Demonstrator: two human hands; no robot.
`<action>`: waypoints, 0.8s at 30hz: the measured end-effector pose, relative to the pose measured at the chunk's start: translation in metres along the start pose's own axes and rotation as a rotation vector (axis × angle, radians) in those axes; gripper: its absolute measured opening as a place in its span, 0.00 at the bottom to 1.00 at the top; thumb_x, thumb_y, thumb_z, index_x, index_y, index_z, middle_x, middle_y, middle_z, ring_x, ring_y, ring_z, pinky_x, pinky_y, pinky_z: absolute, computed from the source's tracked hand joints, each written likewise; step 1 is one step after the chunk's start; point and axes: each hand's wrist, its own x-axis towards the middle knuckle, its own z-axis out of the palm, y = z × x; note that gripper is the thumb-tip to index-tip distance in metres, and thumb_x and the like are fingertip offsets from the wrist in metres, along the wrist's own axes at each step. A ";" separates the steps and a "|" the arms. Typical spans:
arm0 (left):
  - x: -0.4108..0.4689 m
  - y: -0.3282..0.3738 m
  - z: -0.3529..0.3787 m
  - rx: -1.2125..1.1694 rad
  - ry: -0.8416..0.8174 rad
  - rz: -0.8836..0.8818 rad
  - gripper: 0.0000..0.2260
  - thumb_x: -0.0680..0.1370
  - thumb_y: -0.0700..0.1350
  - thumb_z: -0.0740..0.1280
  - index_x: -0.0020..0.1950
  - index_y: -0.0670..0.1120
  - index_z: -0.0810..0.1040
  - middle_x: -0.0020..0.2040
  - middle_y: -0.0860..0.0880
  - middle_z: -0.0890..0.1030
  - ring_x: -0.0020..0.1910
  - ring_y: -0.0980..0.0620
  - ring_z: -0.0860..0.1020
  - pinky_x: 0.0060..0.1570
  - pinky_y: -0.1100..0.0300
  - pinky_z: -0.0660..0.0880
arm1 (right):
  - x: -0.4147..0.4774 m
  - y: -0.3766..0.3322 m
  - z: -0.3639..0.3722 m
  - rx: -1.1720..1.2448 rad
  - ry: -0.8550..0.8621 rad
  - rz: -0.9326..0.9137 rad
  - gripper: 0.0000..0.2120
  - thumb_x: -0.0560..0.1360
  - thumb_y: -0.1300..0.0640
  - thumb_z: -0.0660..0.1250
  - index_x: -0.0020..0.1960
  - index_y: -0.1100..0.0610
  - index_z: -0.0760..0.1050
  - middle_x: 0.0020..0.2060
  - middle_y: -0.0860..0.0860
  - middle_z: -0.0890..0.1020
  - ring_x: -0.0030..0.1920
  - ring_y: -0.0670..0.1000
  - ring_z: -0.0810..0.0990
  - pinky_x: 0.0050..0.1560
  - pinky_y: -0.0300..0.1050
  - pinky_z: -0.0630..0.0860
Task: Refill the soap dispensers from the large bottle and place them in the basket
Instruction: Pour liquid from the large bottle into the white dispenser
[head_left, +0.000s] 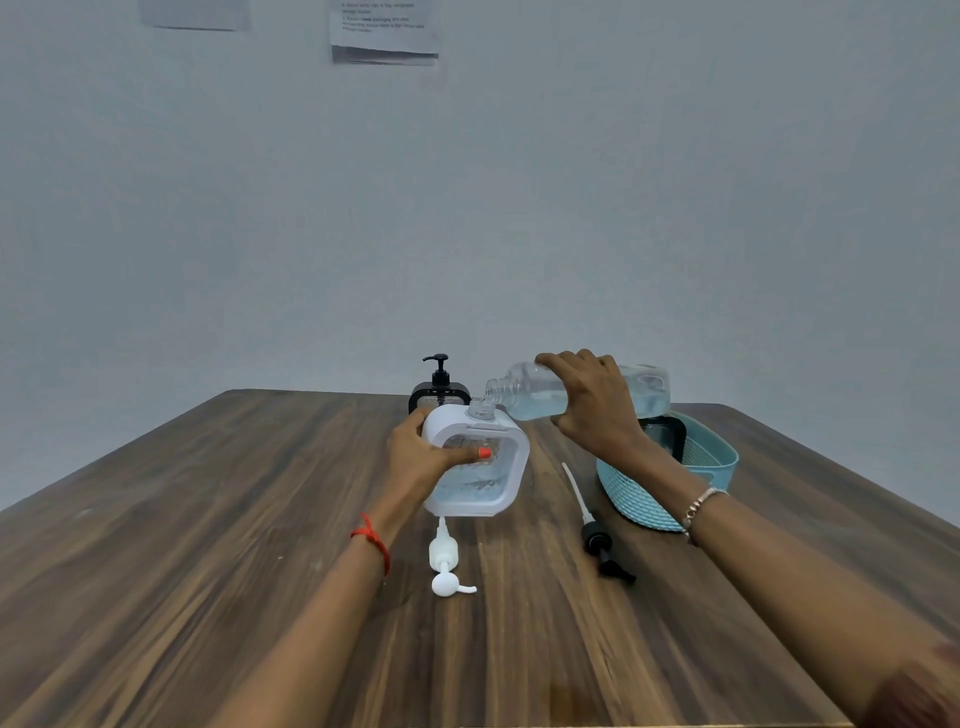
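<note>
Large bottle in right hand, tipped – left hand grips white dispenser, no labels.

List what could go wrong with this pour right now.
1. The large bottle, tipped by the right hand, feeds a narrow neck on the white dispenser; a slight drift could spill liquid onto the table.
2. The left hand holds the dispenser tilted, so it may slip or overflow.
3. The loose white pump lies by the left forearm and could be knocked.
</note>
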 end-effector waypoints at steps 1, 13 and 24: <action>0.001 0.000 0.000 -0.001 0.002 0.001 0.24 0.59 0.39 0.81 0.50 0.46 0.76 0.45 0.46 0.81 0.44 0.47 0.80 0.44 0.55 0.79 | 0.000 0.000 0.000 0.001 -0.001 -0.001 0.29 0.50 0.69 0.76 0.51 0.59 0.78 0.39 0.53 0.82 0.36 0.57 0.79 0.40 0.48 0.72; 0.000 -0.005 -0.001 -0.006 0.000 0.006 0.22 0.58 0.40 0.81 0.47 0.49 0.76 0.43 0.49 0.81 0.44 0.48 0.80 0.45 0.55 0.79 | -0.001 -0.001 0.001 -0.004 -0.001 -0.005 0.29 0.51 0.69 0.76 0.51 0.59 0.78 0.39 0.53 0.82 0.36 0.57 0.78 0.40 0.47 0.72; -0.003 -0.003 -0.003 -0.012 -0.003 0.010 0.21 0.59 0.40 0.81 0.44 0.51 0.75 0.41 0.52 0.80 0.40 0.51 0.79 0.39 0.61 0.77 | 0.000 -0.002 0.000 -0.015 -0.005 -0.010 0.30 0.51 0.69 0.76 0.52 0.58 0.77 0.39 0.52 0.82 0.36 0.56 0.78 0.40 0.47 0.72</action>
